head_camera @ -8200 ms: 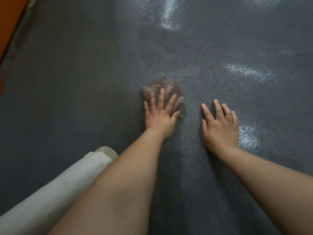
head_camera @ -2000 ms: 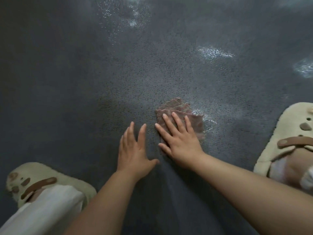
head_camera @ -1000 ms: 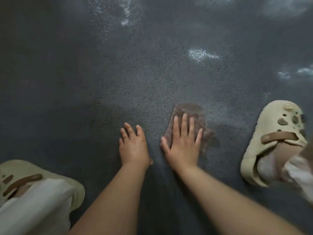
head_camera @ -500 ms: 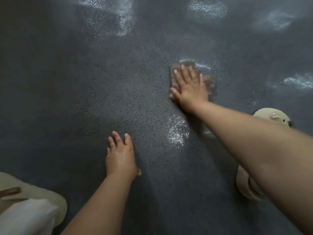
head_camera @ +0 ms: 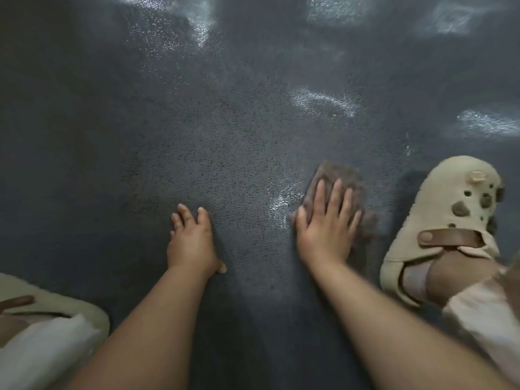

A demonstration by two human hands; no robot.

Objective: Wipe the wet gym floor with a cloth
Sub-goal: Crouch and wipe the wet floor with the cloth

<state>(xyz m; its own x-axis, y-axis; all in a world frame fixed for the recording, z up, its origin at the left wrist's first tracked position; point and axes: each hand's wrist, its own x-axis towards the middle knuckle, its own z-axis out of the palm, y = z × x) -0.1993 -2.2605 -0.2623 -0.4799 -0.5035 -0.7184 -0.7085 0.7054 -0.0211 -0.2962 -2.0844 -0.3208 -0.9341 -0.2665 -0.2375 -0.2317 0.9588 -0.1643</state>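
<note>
While both forearms reach in from the near edge, a pale trouser leg (head_camera: 42,350) and the tip of a cream clog (head_camera: 56,308) sit at the near left. Farther in, the left hand (head_camera: 192,243) presses flat on the dark speckled floor (head_camera: 140,153), fingers straight and holding nothing. To its right, well apart, the right hand (head_camera: 327,225) lies flat on the brown cloth (head_camera: 334,175), fingers straight and slightly spread, pressing it down rather than gripping it. Just right of the cloth stands another cream clog (head_camera: 441,220) with a brown strap. A wet sheen (head_camera: 281,202) glints just left of the cloth, and more shiny patches (head_camera: 323,102) lie farther off.
</note>
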